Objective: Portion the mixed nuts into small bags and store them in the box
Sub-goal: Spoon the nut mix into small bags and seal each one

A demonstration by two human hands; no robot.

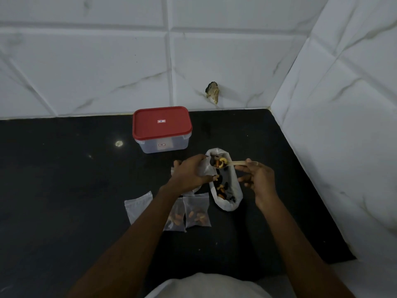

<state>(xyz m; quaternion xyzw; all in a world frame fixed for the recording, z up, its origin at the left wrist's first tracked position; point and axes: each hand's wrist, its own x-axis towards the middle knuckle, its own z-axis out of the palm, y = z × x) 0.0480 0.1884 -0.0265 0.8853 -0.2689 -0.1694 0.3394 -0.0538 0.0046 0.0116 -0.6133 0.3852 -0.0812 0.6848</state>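
Observation:
A large white bag of mixed nuts (233,190) lies open on the black counter. My right hand (258,181) pinches a small spoon (234,163) loaded with nuts, held over the big bag's far end. My left hand (191,174) grips a small clear bag (205,167) just left of the spoon. Two small bags with nuts in them (197,212) lie flat in front of the big bag. An empty small bag (137,205) lies to their left. The clear box (162,130) with a red lid on stands further back.
White tiled walls close the counter at the back and along the right side (333,147). A chipped hole (212,92) marks the back wall. The black counter (64,179) stretches to the left.

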